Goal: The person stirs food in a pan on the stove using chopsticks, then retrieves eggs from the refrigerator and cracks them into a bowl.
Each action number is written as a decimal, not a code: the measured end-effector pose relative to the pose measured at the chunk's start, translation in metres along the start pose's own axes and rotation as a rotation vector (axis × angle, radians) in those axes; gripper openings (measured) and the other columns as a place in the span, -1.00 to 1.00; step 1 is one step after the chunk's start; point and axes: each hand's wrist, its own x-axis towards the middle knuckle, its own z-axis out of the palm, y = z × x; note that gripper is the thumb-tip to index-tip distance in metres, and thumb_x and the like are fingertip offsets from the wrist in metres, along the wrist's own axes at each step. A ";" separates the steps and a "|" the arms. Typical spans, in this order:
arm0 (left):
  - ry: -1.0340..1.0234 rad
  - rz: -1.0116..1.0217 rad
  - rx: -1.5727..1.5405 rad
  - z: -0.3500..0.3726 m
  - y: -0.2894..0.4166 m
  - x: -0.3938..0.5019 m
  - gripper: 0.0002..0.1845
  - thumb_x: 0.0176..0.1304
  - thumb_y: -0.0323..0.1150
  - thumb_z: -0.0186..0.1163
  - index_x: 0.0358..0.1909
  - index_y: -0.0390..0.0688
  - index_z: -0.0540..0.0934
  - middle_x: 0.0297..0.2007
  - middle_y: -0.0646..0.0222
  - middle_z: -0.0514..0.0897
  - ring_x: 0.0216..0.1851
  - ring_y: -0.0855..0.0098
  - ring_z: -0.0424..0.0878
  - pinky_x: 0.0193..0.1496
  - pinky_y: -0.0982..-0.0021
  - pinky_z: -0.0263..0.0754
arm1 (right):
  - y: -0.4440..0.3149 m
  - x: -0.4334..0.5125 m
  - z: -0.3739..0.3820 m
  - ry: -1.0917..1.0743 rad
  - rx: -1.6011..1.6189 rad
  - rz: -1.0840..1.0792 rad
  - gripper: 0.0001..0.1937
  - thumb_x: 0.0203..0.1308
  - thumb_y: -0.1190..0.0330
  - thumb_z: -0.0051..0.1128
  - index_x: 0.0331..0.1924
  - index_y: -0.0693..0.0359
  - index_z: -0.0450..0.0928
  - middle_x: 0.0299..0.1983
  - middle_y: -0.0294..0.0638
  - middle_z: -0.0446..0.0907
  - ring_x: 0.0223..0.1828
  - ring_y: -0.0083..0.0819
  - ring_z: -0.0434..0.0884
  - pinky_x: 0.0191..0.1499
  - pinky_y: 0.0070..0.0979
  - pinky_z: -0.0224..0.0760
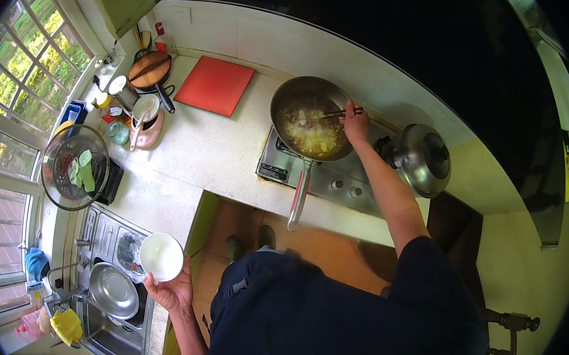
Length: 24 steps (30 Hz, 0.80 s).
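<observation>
A white bowl [161, 257] is held in my left hand [171, 289], tipped so that its inside faces me; little shows in it beyond a pale trace. My right hand [356, 122] grips dark chopsticks [334, 114] over a deep frying pan [291, 93]. Their tips reach above the pale chopped food [313, 129] lying in some liquid in the pan. The pan sits on the gas stove [291, 169], and its handle [299, 196] points back towards me past the counter edge.
Right of the pan is a lidded steel pot [422, 160]. A red board [214, 85] lies on the back counter. Jars and a wooden-lidded pan [150, 71] fill the window corner. Left are a glass lid [75, 167], the sink [110, 343] and a steel basin [113, 290].
</observation>
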 end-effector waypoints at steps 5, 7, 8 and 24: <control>0.004 -0.013 0.000 0.001 -0.003 -0.001 -0.43 0.31 -0.09 0.39 0.38 0.20 0.61 0.45 0.28 0.58 0.48 0.00 0.52 0.42 -0.35 0.51 | -0.008 -0.006 0.002 -0.010 -0.026 -0.033 -0.53 0.63 0.06 0.13 -0.20 0.37 0.73 -0.40 -0.08 0.79 -0.41 -0.32 0.84 -0.27 -0.36 0.73; 0.008 -0.025 -0.008 0.001 -0.003 0.000 -0.43 0.31 -0.09 0.39 0.38 0.22 0.61 0.46 0.29 0.58 0.49 0.00 0.52 0.42 -0.35 0.51 | -0.010 -0.006 0.003 -0.010 -0.033 -0.046 -0.53 0.62 0.06 0.14 -0.22 0.37 0.74 -0.42 -0.08 0.79 -0.42 -0.32 0.84 -0.28 -0.37 0.73; 0.006 -0.023 -0.009 0.001 -0.003 0.000 -0.42 0.31 -0.09 0.39 0.38 0.22 0.61 0.46 0.29 0.58 0.49 0.00 0.52 0.42 -0.35 0.51 | -0.010 -0.006 0.004 -0.017 -0.024 -0.057 -0.53 0.62 0.06 0.14 -0.22 0.37 0.74 -0.41 -0.08 0.79 -0.41 -0.32 0.84 -0.28 -0.37 0.73; 0.053 -0.004 -0.003 -0.010 -0.012 -0.001 -0.23 0.29 -0.02 0.35 0.53 -0.01 0.47 0.46 0.20 0.57 0.45 0.03 0.55 0.43 -0.32 0.49 | -0.051 -0.048 -0.054 -0.311 -0.168 0.181 -0.54 0.60 0.06 0.13 -0.17 0.38 0.71 -0.37 -0.08 0.76 -0.49 -0.30 0.83 -0.39 -0.40 0.71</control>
